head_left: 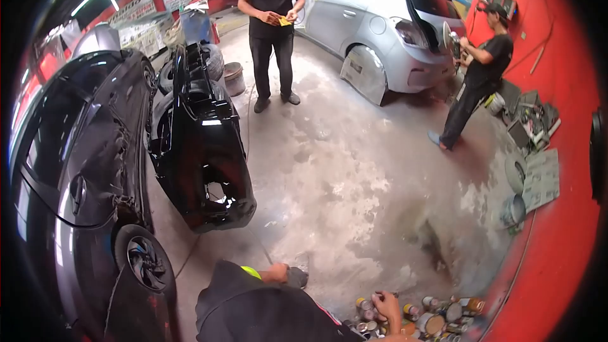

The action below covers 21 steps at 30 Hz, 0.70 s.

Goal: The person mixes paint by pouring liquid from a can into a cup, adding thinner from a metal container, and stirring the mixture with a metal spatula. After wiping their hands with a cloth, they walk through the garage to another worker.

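At the bottom of the view my left hand (277,273) rests low beside a dark, shoe-like shape (297,277). Its fingers are too small and partly hidden to read. My right hand (387,308) reaches over a cluster of paint cans on the floor, fingers bent and apart, with nothing clearly in them. A small can (364,304) stands just left of it, and a wide round tin (434,324) lies to its right. Dark clothing (266,310) with a lime patch fills the space left of my hands.
A glossy black bumper (183,183) is propped on a stand, beside a dark car (76,152). One person (272,19) stands holding a yellow cloth; another (487,57) works a tool on a silver car (354,12). A hose (248,120) trails across the floor.
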### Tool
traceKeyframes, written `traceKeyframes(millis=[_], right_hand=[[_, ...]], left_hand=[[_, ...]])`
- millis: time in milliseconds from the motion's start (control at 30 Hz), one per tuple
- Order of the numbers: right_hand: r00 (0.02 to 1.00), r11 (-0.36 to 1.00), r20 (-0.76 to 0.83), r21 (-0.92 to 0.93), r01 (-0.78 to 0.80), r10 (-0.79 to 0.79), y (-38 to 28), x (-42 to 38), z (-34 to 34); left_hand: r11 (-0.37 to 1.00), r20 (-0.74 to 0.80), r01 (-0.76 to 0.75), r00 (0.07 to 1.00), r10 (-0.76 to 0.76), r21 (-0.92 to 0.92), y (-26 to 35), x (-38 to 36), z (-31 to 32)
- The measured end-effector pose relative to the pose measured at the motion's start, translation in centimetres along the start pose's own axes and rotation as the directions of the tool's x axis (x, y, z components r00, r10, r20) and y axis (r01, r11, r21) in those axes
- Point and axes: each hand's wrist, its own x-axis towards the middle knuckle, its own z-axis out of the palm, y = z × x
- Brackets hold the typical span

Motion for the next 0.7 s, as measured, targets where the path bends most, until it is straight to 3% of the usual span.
traceKeyframes(millis=[33,67,100,200,300,367,467,600,667,700], right_hand=[[1.000,1.000,-0.001,-0.022,0.003,-0.003,-0.1,2.2,0.2],[0.983,0.944,0.049,0.276,-0.182,0.176,-0.4,4.0,0.2],[0.934,0.768,0.151,0.533,-0.354,0.325,-0.4,5.8,0.6],[0.856,0.804,0.145,0.297,-0.516,0.496,9.9,10.0,5.2],[0.939,0.934,0.000,-0.095,-0.343,0.345,8.7,11.0,0.3],[0.966,0.945,0.020,-0.217,-0.246,0.257,6.9,14.3,-1.9],[0.986,0.937,0.076,-0.327,-0.119,0.152,4.2,21.6,-4.5],[0.987,0.921,0.155,-0.389,0.018,0.046,2.2,32.8,-8.0],[0.982,0.907,0.182,-0.403,0.119,-0.048,0.7,39.7,-10.3],[0.972,0.885,0.199,-0.419,0.201,-0.126,0.1,43.2,-11.6]], left_hand=[[0.995,-0.170,0.001,0.985,-0.018,-0.102,0.0,0.1,-1.5],[0.980,-0.329,-0.010,0.943,-0.058,-0.201,-0.1,0.2,-3.0],[0.975,-0.328,-0.012,0.943,-0.062,-0.220,-0.1,0.5,-4.9],[0.917,-0.376,-0.043,0.919,-0.119,-0.396,-0.2,1.6,-12.1],[0.821,-0.354,-0.047,0.915,-0.193,-0.569,-0.6,3.0,-19.4],[0.850,-0.526,-0.004,0.786,-0.323,-0.527,-1.1,5.7,-22.8],[0.838,-0.483,0.172,0.750,-0.452,-0.517,-0.9,7.8,-27.5],[0.757,-0.400,0.270,0.718,-0.570,-0.595,1.6,8.6,-30.0],[0.633,-0.265,0.342,0.697,-0.666,-0.694,3.1,9.3,-31.4],[0.567,-0.255,0.361,0.629,-0.734,-0.740,2.1,12.8,-29.1]])
